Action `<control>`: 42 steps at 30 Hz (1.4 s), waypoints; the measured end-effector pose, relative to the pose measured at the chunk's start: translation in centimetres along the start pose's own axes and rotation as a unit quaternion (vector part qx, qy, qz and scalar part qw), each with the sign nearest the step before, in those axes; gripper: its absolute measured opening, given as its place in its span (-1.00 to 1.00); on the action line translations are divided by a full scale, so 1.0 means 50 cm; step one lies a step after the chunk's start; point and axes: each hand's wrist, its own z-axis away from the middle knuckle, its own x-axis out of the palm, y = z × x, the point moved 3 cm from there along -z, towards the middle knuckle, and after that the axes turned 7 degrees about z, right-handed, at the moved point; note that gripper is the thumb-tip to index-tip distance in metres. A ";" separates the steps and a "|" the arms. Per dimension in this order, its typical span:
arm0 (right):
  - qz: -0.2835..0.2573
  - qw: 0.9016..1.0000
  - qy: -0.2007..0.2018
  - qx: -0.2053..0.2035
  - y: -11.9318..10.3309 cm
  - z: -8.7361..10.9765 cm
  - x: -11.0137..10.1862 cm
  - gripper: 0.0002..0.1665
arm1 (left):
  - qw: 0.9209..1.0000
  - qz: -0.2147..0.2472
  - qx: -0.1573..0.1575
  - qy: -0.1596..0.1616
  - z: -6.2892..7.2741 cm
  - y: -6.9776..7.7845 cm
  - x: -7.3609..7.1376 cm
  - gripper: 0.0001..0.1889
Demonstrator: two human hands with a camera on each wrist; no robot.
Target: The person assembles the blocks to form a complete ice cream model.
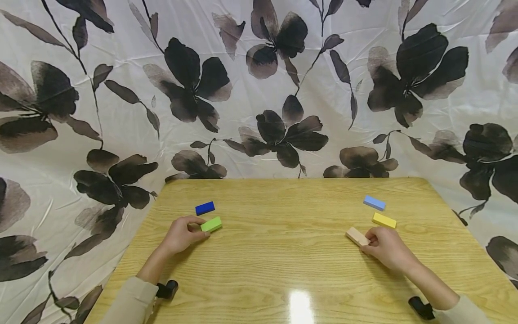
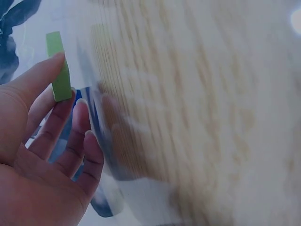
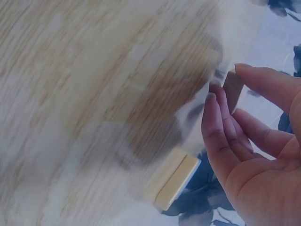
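My left hand [image 1: 180, 235] pinches a light green block [image 1: 212, 224] between thumb and fingers at the left of the table. In the left wrist view the same green block [image 2: 58, 70] stands out past the thumb, and the other fingers are loosely bent. A dark blue block [image 1: 205, 208] lies just behind it. On the right side my right hand [image 1: 389, 249] holds the near end of a plain wood-coloured block [image 1: 358, 236]. The right wrist view shows that block [image 3: 233, 92] between thumb and fingers, partly hidden. A yellow block [image 1: 384, 220] lies close behind the right hand.
A light blue block [image 1: 374, 202] lies behind the yellow one. The wooden table [image 1: 279, 243] has a glossy top that mirrors the hands. Floral cloth [image 1: 243, 103] hangs behind and beside it. A dark wrist camera [image 1: 167, 289] sits on the left wrist, another [image 1: 421, 308] on the right.
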 end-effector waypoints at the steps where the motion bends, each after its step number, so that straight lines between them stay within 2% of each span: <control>1: -0.001 1.000 0.001 -0.001 -0.002 0.000 0.000 -0.79 | 1.000 0.000 0.002 0.000 0.000 0.002 0.000 -0.59; 8: -0.004 1.000 0.000 -0.005 -0.017 -0.004 0.001 -0.73 | 1.000 -0.002 0.004 0.003 -0.003 0.016 0.004 -0.60; 19: -0.013 1.000 0.001 -0.010 -0.037 -0.011 0.010 -0.70 | 0.999 0.007 0.031 -0.010 -0.003 0.034 0.011 -0.63; 36: -0.018 1.000 0.001 -0.019 -0.061 -0.027 0.009 -0.68 | 0.999 0.029 0.033 -0.009 -0.012 0.051 0.026 -0.57; 42: -0.030 0.999 -0.001 -0.026 -0.073 -0.028 0.018 -0.71 | 0.999 0.041 0.024 -0.011 -0.013 0.058 0.036 -0.57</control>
